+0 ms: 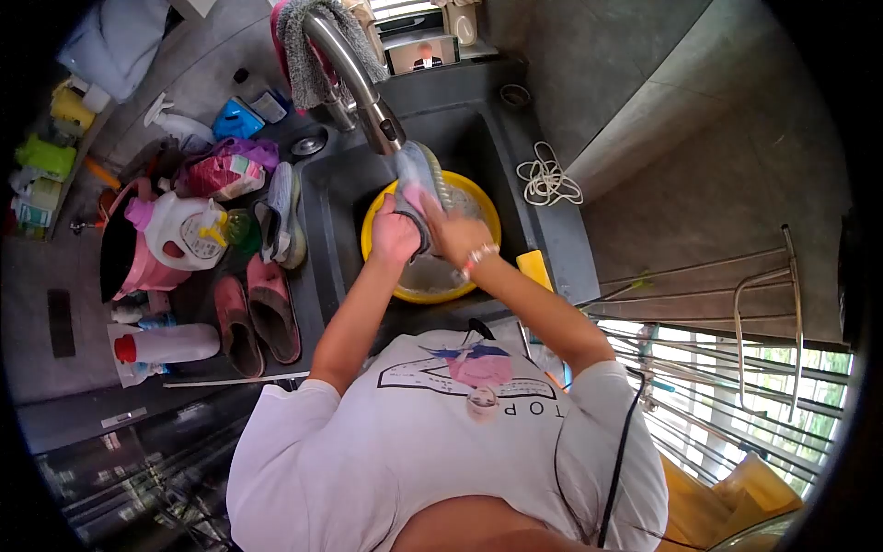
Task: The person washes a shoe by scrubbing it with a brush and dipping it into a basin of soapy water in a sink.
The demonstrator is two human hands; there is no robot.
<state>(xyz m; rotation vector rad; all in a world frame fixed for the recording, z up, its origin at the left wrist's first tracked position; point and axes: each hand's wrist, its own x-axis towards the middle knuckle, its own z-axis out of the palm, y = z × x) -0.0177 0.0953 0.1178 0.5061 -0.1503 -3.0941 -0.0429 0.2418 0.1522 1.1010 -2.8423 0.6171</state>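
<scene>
A grey-blue shoe with a pale sole is tilted under the faucet, above a yellow basin standing in the dark sink. My left hand is closed around the shoe's lower end, near its dark opening. Against the shoe's right side lies my right hand, with a beaded bracelet at the wrist. Motion smears its fingers, and a pinkish patch by them is too blurred to name. Cloudy water shows in the basin under both hands.
Left of the sink stand another grey shoe, red-pink boots, a white detergent jug and a white bottle. A coiled white cord lies at right. A phone leans behind the sink; metal racks extend at right.
</scene>
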